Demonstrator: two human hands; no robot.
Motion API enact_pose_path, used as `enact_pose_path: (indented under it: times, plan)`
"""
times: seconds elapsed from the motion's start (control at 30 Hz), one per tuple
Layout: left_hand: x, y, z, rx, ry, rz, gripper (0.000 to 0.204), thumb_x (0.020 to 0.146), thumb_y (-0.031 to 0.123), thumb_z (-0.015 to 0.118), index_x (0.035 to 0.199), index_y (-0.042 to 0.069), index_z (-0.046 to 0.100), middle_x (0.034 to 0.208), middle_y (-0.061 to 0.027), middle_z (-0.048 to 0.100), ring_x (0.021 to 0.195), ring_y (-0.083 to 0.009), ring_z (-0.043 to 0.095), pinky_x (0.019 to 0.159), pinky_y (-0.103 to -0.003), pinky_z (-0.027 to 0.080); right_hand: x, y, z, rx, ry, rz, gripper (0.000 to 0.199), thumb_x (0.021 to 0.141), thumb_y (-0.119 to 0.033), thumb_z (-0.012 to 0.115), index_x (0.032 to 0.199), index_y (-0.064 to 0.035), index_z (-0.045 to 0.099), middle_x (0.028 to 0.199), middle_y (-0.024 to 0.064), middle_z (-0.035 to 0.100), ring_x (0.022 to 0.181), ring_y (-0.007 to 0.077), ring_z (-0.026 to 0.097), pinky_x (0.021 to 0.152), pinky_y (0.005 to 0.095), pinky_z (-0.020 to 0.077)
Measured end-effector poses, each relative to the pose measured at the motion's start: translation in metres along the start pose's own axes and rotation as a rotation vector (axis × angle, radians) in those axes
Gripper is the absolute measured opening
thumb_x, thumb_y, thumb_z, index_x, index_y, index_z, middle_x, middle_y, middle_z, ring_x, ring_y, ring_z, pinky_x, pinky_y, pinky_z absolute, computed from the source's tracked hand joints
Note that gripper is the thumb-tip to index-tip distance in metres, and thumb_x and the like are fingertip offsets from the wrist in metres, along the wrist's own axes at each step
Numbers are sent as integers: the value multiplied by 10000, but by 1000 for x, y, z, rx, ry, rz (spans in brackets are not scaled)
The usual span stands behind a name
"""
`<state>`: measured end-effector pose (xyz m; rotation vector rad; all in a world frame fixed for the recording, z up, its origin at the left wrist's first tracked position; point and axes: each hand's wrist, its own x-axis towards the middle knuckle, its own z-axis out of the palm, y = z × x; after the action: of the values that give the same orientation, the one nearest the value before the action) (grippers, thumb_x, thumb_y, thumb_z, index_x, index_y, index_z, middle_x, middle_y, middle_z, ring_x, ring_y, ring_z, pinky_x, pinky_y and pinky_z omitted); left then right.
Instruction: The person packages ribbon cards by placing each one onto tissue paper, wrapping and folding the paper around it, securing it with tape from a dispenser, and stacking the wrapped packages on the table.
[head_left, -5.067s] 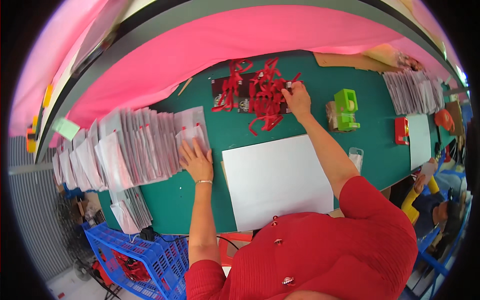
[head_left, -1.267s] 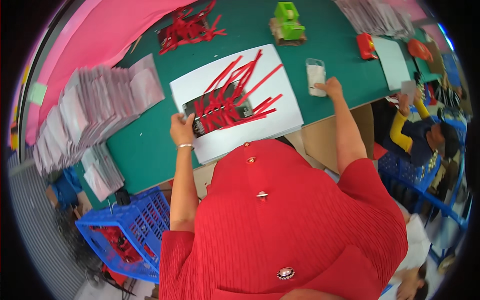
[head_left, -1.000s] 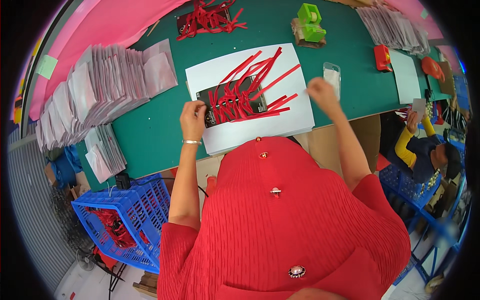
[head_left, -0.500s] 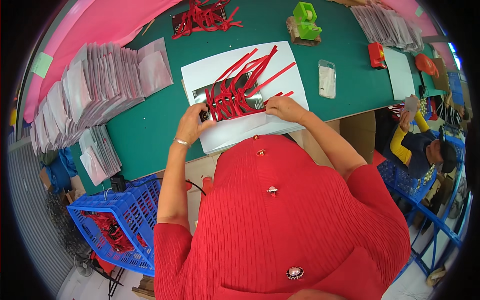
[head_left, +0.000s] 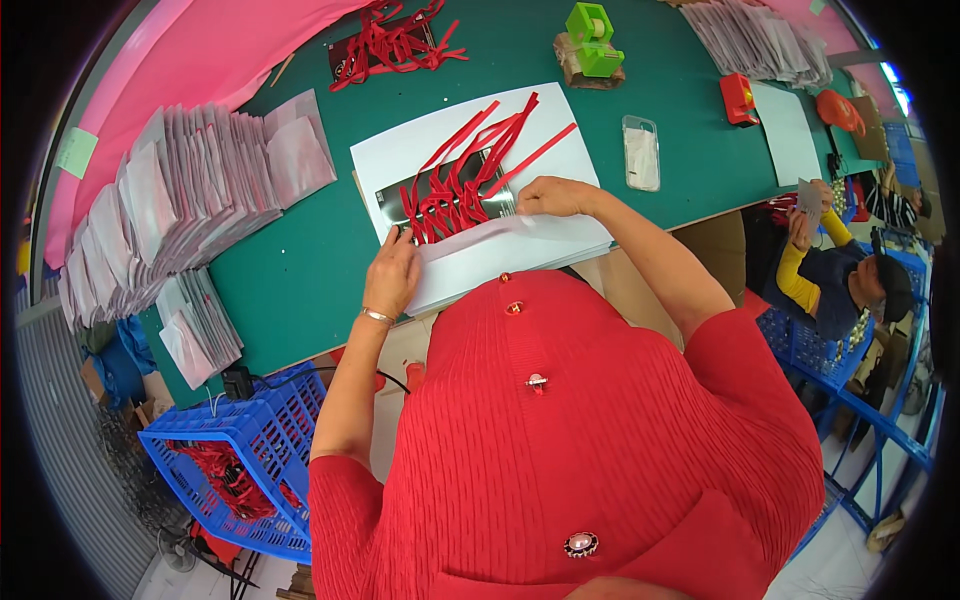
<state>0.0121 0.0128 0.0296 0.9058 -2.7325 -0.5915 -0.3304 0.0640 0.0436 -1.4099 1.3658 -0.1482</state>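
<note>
A bundle of red ribbons (head_left: 470,175) lies across a dark card (head_left: 400,195) on a white sheet stack (head_left: 400,150) on the green table (head_left: 300,260). My left hand (head_left: 392,272) presses the near left edge of the sheet and holds the end of a clear film strip (head_left: 470,237). My right hand (head_left: 548,196) pinches the other end of that strip by the ribbons' near ends.
Fanned stacks of clear pouches (head_left: 170,200) line the left side. More red ribbons (head_left: 392,45) lie at the far edge, next to a green tape dispenser (head_left: 592,35) and a small clear bag (head_left: 640,152). A blue crate (head_left: 240,470) stands below left. Another person (head_left: 840,280) sits at right.
The ribbon bundle came from the far edge onto the white sheet. My right hand came back from the small bag, and both hands now hold a clear strip at the sheet's near edge.
</note>
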Motion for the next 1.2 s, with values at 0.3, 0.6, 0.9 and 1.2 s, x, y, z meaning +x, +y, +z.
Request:
enact_pose_path:
  times: [0.3,0.6,0.9,1.2]
  plan:
    - [10,-11,-8,-264,116,-408,243,901,250,567,969,29,641,850,-191,675,745,-381,653,651,-420,506,-53,-11,50,-717,785,-417,355,832,-211,650,1133,-44,562,960,141,637,947,290,610,821,347,469]
    - [0,-8,9,-544,376,-302,357,793,177,747,1066,23,575,900,-105,687,798,-177,639,691,-342,495,-20,45,-4,83,576,-79,217,828,-222,655,848,-6,648,691,128,599,633,220,552,627,329,452]
    - [16,-19,55,-617,607,-690,240,840,86,659,1028,-14,549,745,-3,539,642,-82,453,601,-239,409,-25,65,-5,-160,921,-61,220,849,-261,639,825,-43,622,752,129,652,702,309,623,634,391,476]
    - [6,-37,53,-609,567,-699,271,843,68,638,1067,12,498,723,-13,523,618,-81,452,537,-234,383,0,-37,24,-654,1278,-561,211,788,-183,591,946,-42,601,1073,128,592,1098,279,546,934,459,421]
